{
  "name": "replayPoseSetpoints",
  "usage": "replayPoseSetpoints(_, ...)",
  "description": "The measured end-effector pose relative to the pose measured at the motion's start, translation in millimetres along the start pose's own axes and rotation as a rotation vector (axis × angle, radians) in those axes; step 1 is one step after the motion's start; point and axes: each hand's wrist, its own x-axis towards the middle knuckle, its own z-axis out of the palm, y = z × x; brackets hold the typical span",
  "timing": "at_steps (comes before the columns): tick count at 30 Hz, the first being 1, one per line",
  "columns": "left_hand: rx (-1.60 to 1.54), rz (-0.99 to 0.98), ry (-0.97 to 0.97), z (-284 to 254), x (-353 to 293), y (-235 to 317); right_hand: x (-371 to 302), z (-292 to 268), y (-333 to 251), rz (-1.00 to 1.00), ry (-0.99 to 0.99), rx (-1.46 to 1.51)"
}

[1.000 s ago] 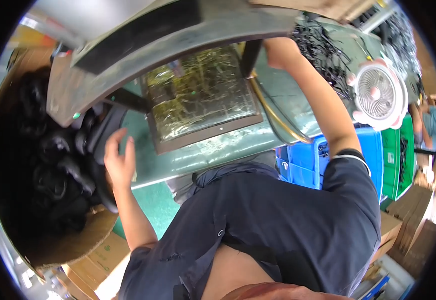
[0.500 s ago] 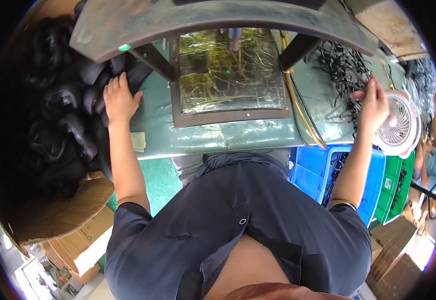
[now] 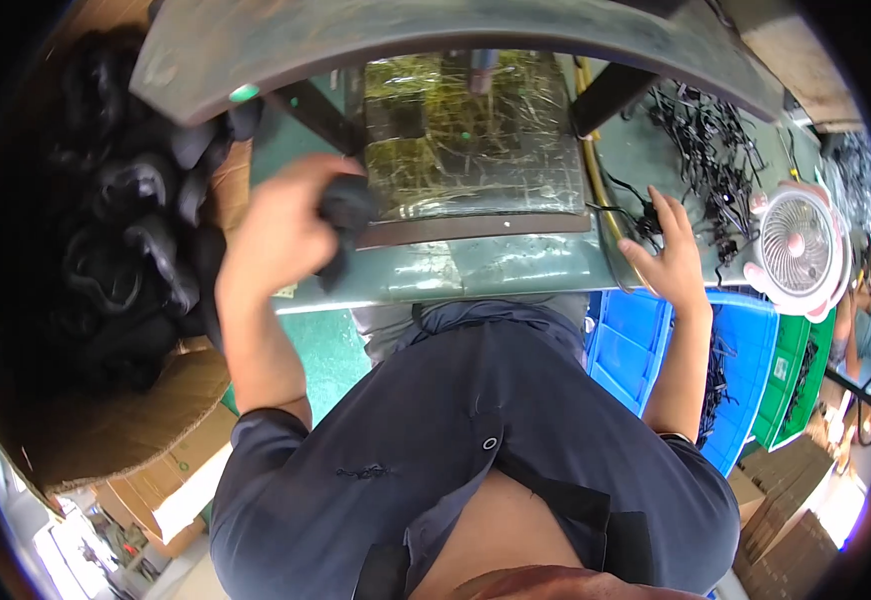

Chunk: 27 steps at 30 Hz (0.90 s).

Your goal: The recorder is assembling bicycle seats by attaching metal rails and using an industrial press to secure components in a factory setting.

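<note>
L hand (image 3: 281, 225) grips matte, curved blk pc (image 3: 349, 204).

From up on the wearer's head, this wide fisheye peers down and forward: the dark shirt (image 3: 406, 430) looms close below, left hand (image 3: 281, 230) and right hand (image 3: 671, 258) sit farther out, over the green workbench (image 3: 436, 265), a metal frame (image 3: 256, 50) bowing overhead.

Left fingers (image 3: 328, 168) hold black piece (image 3: 349, 208)
</note>
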Motion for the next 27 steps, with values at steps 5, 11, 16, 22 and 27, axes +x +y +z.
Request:
replayPoseSetpoints(5,0.11,0.261,-0.253,74.1,35.2,-2.4,16.4,20.2,12.6,0.082,-0.051,-0.085)
replayPoseSetpoints(11,-0.006,0.098,-0.082,51.4,-1.5,-67.8,-17.4,3.7,36.8,0.206,0.166,0.189)
replayPoseSetpoints(16,-0.148,-0.007,-0.167,71.5,-6.9,-56.8,3.5,-5.6,-54.3,-0.118,0.012,0.295)
replayPoseSetpoints(22,-0.922,-0.248,-0.068,121.4,-27.8,-15.1,19.9,19.8,-141.9,-0.697,-0.159,0.342)
replayPoseSetpoints(27,-0.947,-0.109,-0.038,132.5,-56.5,-22.1,11.6,32.0,-144.6,-0.726,-0.271,0.262)
